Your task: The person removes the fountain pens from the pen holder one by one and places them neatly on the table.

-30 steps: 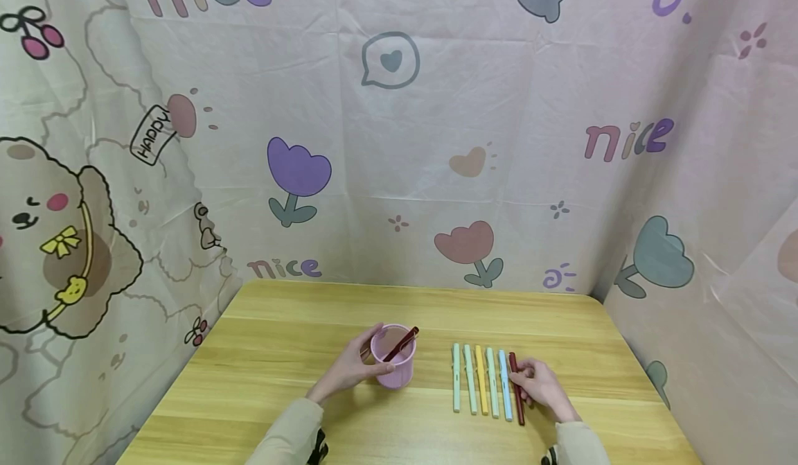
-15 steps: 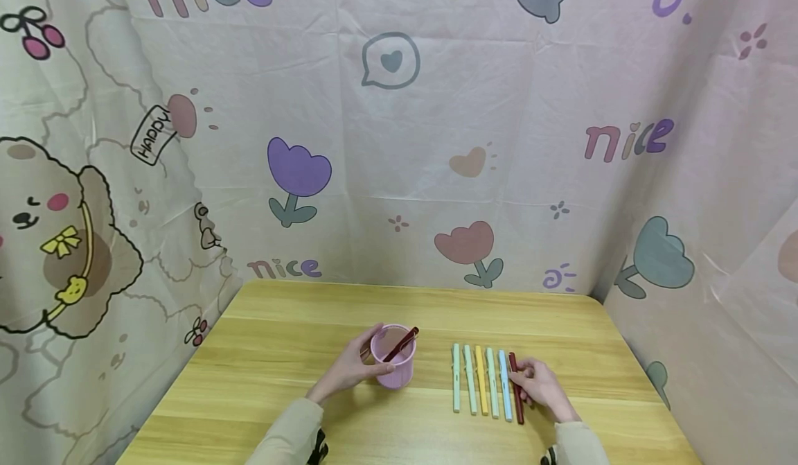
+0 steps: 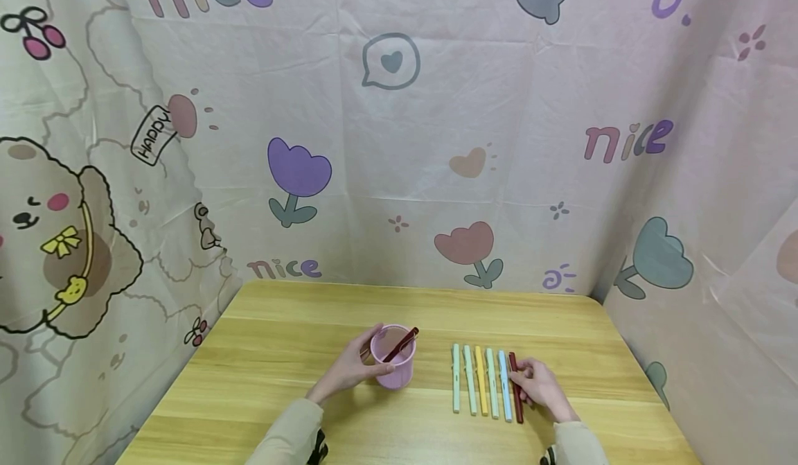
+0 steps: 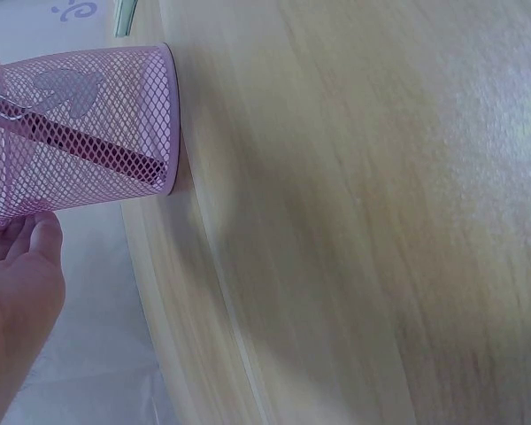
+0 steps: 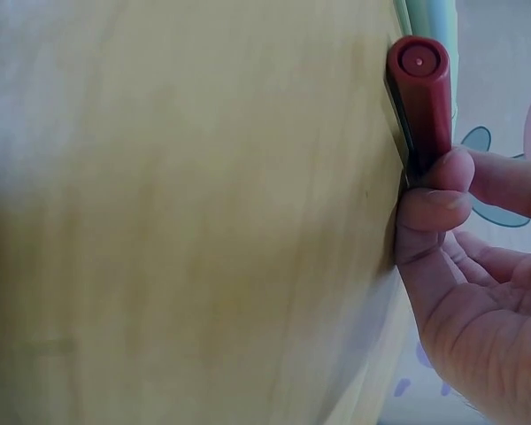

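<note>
A pink mesh pen holder (image 3: pixel 394 376) stands upright on the table, and my left hand (image 3: pixel 349 368) grips its side near the rim, thumb at the front and fingers behind. Inside it leans a dark red pen (image 4: pixel 97 152), its end sticking out past the rim. To the right, my right hand (image 3: pixel 541 384) pinches a second dark red pen (image 5: pixel 422 97) between thumb and fingers. That pen lies on the table at the right end of a row. Beside it is a light blue pen (image 3: pixel 505 386).
Left of the blue pen lie a pale green pen (image 3: pixel 492 383), a yellow pen (image 3: pixel 481 380) and more pale green pens, all roughly parallel. The wooden table (image 3: pixel 299 312) ends at a patterned cloth (image 3: pixel 399 139) hanging behind and along both sides.
</note>
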### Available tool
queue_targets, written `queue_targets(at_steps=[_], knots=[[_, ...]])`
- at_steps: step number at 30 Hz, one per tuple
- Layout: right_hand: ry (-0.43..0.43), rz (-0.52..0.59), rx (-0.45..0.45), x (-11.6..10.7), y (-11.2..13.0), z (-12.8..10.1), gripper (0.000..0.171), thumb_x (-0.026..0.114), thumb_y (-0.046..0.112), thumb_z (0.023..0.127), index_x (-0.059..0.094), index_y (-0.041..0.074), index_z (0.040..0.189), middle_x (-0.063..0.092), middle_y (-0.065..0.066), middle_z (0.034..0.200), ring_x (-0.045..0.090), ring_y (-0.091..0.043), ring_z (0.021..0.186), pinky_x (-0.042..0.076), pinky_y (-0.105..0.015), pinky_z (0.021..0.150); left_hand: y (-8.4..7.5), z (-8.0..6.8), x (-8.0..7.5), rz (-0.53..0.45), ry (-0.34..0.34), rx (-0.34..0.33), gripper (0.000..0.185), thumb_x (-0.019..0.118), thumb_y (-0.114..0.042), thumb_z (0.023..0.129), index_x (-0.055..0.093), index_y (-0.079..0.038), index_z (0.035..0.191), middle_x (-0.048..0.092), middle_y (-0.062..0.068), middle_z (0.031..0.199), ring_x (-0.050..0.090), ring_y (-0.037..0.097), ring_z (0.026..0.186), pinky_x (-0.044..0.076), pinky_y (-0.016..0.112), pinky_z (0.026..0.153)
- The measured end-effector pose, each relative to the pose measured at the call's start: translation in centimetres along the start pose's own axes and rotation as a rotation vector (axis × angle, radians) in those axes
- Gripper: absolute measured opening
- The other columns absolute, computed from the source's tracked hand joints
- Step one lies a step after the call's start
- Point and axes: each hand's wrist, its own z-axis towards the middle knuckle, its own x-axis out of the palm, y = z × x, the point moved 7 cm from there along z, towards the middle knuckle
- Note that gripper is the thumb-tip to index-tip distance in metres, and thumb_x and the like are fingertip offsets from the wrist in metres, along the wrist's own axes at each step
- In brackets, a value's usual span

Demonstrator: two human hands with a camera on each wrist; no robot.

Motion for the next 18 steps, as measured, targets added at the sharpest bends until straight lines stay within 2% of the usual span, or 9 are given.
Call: queue_targets(at_steps=[9,18], knots=[[-0.013,-0.017,-0.008,0.03,0.01,0.03,0.031,0.063,0.005,0.095,0.054,-0.014,0.118,0.053,-0.006,0.075,0.052,-0.015,0.051,0.046,-0.023,0.039,0.09,0.01,0.06,-0.004,0.003,-0.006,0.095,0.082,-0.020,0.084,0.025,0.009,0.155,0.034,0.032,0.157,0.039,0.048,0.144,0.034,0.056,0.121],[-0.021,-0.009,-0.017,-0.02,0.13,-0.05,0.030,0.062,0.004,0.095,0.054,-0.014,0.117,0.052,-0.006,0.076,0.052,-0.015,0.051,0.045,-0.022,0.039,-0.05,0.00,0.04,-0.004,0.003,0.015,0.094,0.081,-0.018,0.085,0.024,0.010,0.154,0.035,0.033,0.157,0.039,0.048,0.144,0.035,0.055,0.120]])
